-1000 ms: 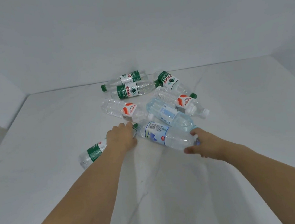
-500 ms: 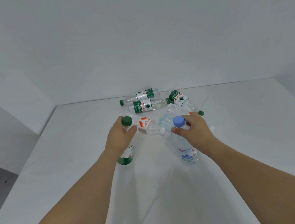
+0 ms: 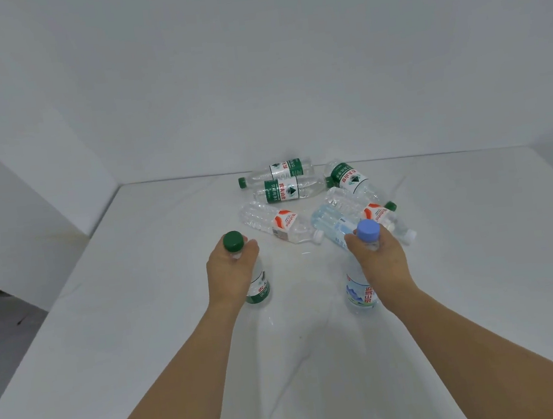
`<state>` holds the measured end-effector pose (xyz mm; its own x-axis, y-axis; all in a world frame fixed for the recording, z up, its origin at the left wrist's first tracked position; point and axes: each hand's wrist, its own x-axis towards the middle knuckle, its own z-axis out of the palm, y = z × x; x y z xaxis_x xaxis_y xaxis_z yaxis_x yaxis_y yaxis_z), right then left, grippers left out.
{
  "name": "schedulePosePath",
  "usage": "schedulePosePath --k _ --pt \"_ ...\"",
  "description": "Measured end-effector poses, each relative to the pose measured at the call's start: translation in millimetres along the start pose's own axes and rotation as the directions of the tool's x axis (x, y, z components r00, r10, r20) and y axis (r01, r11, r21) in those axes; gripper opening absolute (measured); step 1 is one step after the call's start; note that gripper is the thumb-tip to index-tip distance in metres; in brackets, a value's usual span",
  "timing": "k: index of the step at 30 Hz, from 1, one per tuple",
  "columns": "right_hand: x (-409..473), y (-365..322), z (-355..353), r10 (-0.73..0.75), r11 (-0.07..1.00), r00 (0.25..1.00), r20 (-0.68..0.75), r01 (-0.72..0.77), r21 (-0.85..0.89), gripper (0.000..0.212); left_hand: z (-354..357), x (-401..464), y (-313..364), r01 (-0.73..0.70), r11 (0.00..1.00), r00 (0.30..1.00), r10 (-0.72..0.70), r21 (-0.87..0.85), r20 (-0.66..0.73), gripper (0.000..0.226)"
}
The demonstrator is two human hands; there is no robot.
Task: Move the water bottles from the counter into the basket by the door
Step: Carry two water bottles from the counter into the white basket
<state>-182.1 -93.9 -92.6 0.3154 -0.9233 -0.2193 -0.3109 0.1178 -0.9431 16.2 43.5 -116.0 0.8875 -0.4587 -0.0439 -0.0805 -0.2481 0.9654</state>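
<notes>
Bare white room, home-like: plain walls (image 3: 251,57), marble-look white counter (image 3: 144,327), scattered water bottles (image 3: 283,189).

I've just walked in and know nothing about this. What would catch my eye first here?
Two bare arms reach over a white counter. The left hand grips an upright clear plastic bottle with a green cap, and the right hand grips an upright clear plastic bottle with a blue cap. Behind them, near the back wall, a cluster of clear plastic bottles lies on its side, with green or red-and-white labels.
</notes>
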Motion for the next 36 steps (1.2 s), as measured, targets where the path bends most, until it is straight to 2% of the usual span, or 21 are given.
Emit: schedulePosePath --k 3,5,7,10,14,17,22,26,31,36 --pt "-5.9 -1.9 6.5 -0.119 0.985 0.992 -0.05 0.112 -0.133 0.044 3.1 -1.0 4.5 0.005 1.0 0.999 -0.004 0.016 -0.034 0.013" --pt "-15.5 -10.0 14.8 -0.18 0.973 0.981 -0.078 0.166 -0.163 0.035 0.6 -4.1 12.7 0.017 1.0 0.997 -0.015 0.023 -0.07 0.016" --pt "-24.2 -25.6 22.9 -0.196 0.977 0.977 -0.088 0.187 -0.101 0.022 -7.0 -7.0 24.8 0.024 1.0 0.995 -0.025 -0.013 -0.091 0.021" --pt "-38.4 -59.6 31.9 -0.212 0.977 0.976 -0.042 0.211 -0.013 0.016 -31.4 -13.1 53.7 -0.002 0.998 0.995 -0.005 -0.068 -0.1 0.02" --pt "-72.0 -124.3 44.3 -0.319 0.948 0.948 0.007 0.319 0.025 0.029 -82.8 -29.8 118.7 -0.093 0.991 0.987 0.079 -0.093 -0.137 0.017" --pt "-104.0 -171.7 56.0 -0.417 0.909 0.908 0.046 0.416 0.041 0.033 -129.2 -44.9 167.3 -0.162 0.982 0.961 0.135 -0.097 -0.239 0.026" --pt "-164.4 -235.8 88.3 -0.497 0.868 0.844 0.202 0.485 0.108 0.035 -218.4 -82.3 222.1 -0.239 0.968 0.891 0.185 -0.081 -0.415 0.02" --pt "-233.5 -272.3 125.4 -0.574 0.818 0.736 0.359 0.541 0.197 0.034 -301.7 -131.5 247.7 -0.268 0.964 0.816 0.224 -0.004 -0.534 0.027" --pt "-354.0 -298.5 169.4 -0.626 0.758 0.515 0.586 0.578 0.302 0.025 -410.2 -222.7 262.1 -0.233 0.965 0.659 0.247 0.12 -0.71 0.025" --pt "-473.4 -319.1 191.6 -0.634 0.742 0.309 0.709 0.499 0.447 0.02 -496.5 -323.6 270.7 -0.117 0.978 0.485 0.208 0.173 -0.85 0.021"
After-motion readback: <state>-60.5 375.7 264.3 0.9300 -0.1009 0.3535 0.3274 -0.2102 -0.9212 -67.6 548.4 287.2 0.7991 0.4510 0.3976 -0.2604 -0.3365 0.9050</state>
